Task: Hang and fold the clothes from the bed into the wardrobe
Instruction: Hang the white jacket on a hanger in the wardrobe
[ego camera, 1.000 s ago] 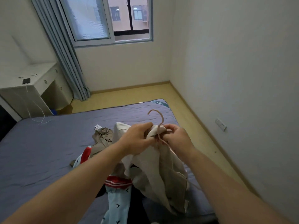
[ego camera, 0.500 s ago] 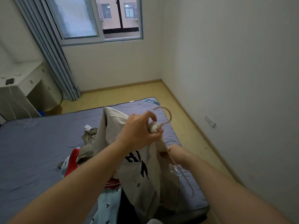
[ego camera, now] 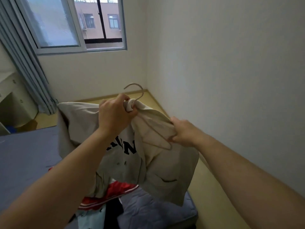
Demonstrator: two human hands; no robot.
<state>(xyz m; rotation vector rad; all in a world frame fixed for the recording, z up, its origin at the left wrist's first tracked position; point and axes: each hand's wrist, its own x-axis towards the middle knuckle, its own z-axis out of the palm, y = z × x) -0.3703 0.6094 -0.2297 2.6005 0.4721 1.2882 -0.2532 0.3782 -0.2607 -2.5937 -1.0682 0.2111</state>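
Head view: soft, creased beige tee (ego camera: pixel 165 171) w/ black block lettering is held up above the blue-grey bed (ego camera: pixel 24 154), a thin pinkish hanger (ego camera: pixel 142 92) lying against the cloth, its curved hook poking up past the collar. Left hand (ego camera: pixel 113 114): grip closed round the bunched collar at the hook's base. Right hand (ego camera: pixel 183 131): grip pinching cloth & the hanger's shoulder end together.

Soft daylight from the window (ego camera: pixel 79 23) lights the room evenly; edges bow, detail slightly blurred.

Beige shirt (ego camera: pixel 165 171): black letters, only "N" legible.
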